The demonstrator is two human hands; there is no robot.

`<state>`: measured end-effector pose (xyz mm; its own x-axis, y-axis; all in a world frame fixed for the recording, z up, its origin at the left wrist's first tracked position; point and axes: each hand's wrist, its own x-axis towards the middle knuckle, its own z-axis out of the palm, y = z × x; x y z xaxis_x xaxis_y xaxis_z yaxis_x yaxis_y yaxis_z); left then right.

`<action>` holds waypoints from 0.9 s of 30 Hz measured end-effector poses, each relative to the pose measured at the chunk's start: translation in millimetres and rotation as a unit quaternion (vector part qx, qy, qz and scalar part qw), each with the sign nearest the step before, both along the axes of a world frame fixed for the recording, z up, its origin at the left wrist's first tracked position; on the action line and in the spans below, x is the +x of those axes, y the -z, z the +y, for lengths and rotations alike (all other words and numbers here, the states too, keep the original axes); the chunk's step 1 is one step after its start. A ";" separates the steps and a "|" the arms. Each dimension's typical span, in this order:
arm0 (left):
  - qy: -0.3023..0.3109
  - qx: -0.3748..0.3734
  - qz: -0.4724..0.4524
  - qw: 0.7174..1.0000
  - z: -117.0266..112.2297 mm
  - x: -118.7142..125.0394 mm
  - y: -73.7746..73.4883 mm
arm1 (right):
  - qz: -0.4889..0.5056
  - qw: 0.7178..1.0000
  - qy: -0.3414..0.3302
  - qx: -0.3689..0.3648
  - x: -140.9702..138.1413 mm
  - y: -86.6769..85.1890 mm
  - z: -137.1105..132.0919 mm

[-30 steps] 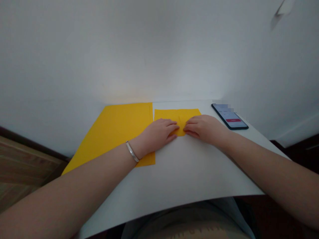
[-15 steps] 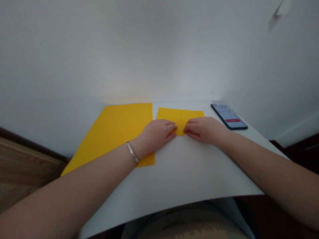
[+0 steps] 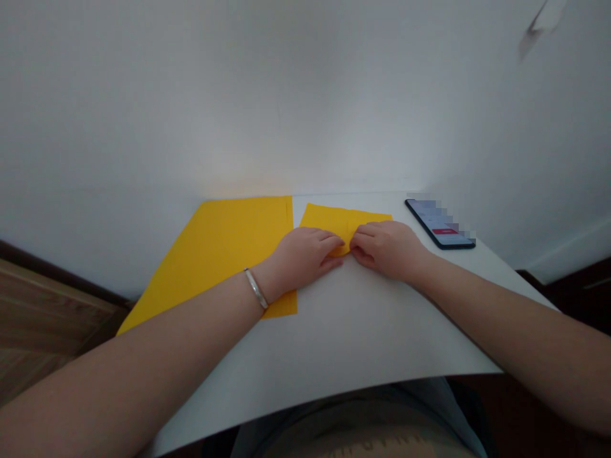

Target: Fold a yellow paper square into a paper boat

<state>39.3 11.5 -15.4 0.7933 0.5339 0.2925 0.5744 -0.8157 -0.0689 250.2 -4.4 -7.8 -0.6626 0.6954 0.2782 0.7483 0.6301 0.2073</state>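
A small piece of yellow paper (image 3: 341, 218) lies on the white table (image 3: 353, 331), its near edge between my two hands. My left hand (image 3: 309, 254) pinches that edge on the left, thumb below and fingers on top. From the right, my right hand (image 3: 386, 248) grips the same edge with its fingertips close to those of the left. The near edge looks curled or folded up; my fingers hide much of it. Under my left wrist and forearm spreads a larger yellow sheet (image 3: 229, 235).
A phone (image 3: 442, 224) with a lit screen rests at the table's back right. Behind the table rises a white wall (image 3: 305, 95). Wooden furniture (image 3: 42, 318) stands at the left, and the table's front edge is close to my body.
My hands have come slightly closer together on the near edge of the small yellow paper. That paper has tilted a little. The large sheet and phone stay in place.
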 end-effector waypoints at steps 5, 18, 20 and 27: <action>0.021 0.095 -0.034 0.995 -1.3 1.6 -3.5 | 0.068 0.996 0.016 0.054 -9.5 -1.3 -8.9; 0.029 0.142 -0.132 0.981 0.9 2.5 -3.0 | 0.173 0.983 0.009 0.054 -18.8 1.0 -12.4; 0.026 0.128 -0.140 0.981 1.0 2.7 -2.5 | 0.175 0.983 0.008 0.056 -17.9 1.7 -10.9; 0.017 0.087 -0.194 0.977 4.5 -1.5 -0.4 | 0.168 0.983 0.024 0.068 -7.5 0.8 -3.8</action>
<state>37.8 15.9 -14.9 0.6212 0.4252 0.6583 0.5580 -0.8298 0.0093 242.7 -8.3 -8.6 -0.4847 0.6649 0.5683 0.8169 0.5763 0.0225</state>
